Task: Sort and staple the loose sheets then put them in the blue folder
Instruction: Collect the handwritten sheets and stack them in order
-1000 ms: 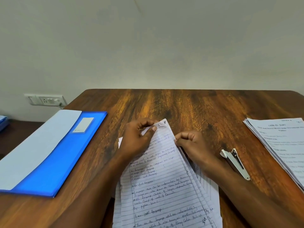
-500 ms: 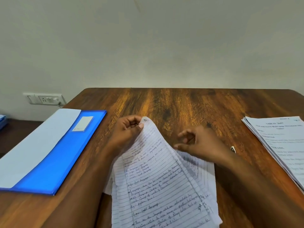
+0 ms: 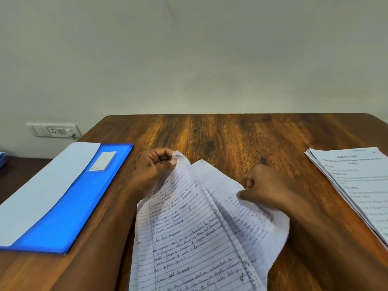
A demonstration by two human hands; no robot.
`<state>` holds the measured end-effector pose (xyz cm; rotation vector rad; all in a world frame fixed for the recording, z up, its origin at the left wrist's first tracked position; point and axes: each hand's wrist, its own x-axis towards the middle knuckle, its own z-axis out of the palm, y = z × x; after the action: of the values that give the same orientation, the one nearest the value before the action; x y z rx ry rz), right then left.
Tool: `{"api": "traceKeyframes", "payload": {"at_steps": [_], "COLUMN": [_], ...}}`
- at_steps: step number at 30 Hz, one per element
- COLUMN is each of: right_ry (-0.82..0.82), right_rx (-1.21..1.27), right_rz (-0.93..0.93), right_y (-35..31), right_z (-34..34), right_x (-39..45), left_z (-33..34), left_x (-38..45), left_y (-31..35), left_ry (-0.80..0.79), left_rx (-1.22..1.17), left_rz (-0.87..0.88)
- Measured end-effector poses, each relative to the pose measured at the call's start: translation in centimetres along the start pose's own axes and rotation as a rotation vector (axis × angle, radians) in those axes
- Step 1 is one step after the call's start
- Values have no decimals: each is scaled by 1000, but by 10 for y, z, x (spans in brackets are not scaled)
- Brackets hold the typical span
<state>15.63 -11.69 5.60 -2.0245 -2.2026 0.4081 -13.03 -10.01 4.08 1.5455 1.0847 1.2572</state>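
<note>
A: Left hand (image 3: pixel 154 168) pinching top corner of the lined sheets (image 3: pixel 189 232), lifted off the wood table (image 3: pixel 231 139). Handwritten, blue ink; I read "high-level language", rest too small.

B: Right hand (image 3: pixel 265 186)?

A: Fingers curled, gripping the edge of a lower sheet, peeled out to the right.

B: Folder?

A: Blue folder (image 3: pixel 84 206) flat on the left, glossy plastic, white label, pale sheet on it. Printed stack (image 3: pixel 357 185) far right, heading blurred. Plain wall, switch socket (image 3: pixel 54 130) left.
</note>
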Motion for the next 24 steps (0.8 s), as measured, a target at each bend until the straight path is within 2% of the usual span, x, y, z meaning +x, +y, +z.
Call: {"api": "traceKeyframes", "payload": {"at_steps": [6, 9, 11, 13, 16, 19, 21, 24], "right_ry": [-76, 40, 200, 278, 236, 146, 68, 80], "right_rx": [-184, -195, -54, 68, 163, 258, 378, 638], "right_rz": [60, 68, 51, 11, -30, 15, 47, 44], "right_y": [0, -3, -7, -12, -16, -16, -12, -2], "right_z": [-13, -6, 6, 21, 34, 31, 28, 30], "right_x": [-7, -6, -2, 1, 3, 6, 10, 16], "left_z": [-7, -8, -5, -1, 3, 3, 3, 4], "left_x": [-1, 1, 2, 2, 3, 4, 4, 4], "left_y": [-8, -13, -16, -18, -21, -25, -26, -28], "left_ry": [-8, -7, -22, -42, -80, -89, -99, -98], "left_rx": [32, 11, 9, 4, -24, -66, -98, -132], "left_rz": [-32, -47, -48, -35, -19, -27, -55, -67]}}
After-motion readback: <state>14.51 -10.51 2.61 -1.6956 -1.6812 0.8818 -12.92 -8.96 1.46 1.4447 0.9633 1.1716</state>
